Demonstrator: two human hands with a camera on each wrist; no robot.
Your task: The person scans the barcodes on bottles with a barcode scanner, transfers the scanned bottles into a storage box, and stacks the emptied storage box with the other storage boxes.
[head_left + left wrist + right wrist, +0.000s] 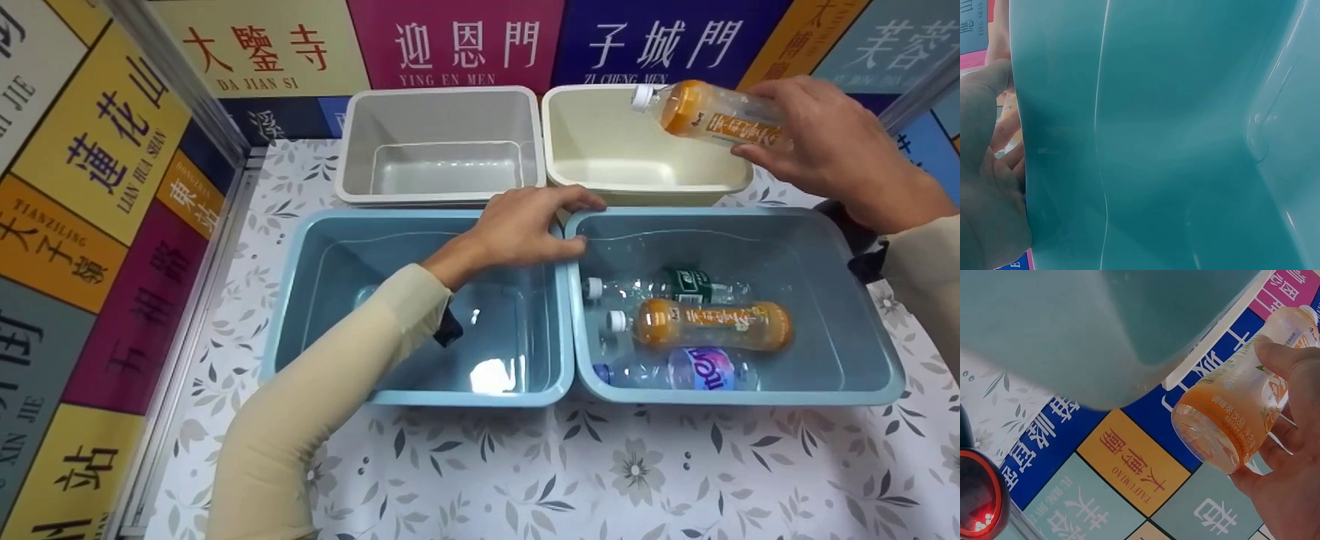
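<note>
My right hand (840,142) grips a plastic bottle with an orange label (724,112) by its base end. The bottle lies sideways in the air over the cream bin (645,187), its white cap towards the left. In the right wrist view, fingers and thumb wrap round the same bottle (1241,394). My left hand (521,225) rests with loosely bent fingers at the corner where the rims of the left blue bin (420,396) and right blue bin (825,360) meet. The left wrist view shows this hand (988,169) beside a blue bin wall (1145,135).
Inside the right blue bin lie a green-labelled bottle (686,285), an orange-labelled bottle (712,324) and a purple-labelled bottle (701,369). A grey bin (442,199) stands behind the left blue bin. The floral tablecloth (525,465) spreads below; printed panels (465,45) rise behind.
</note>
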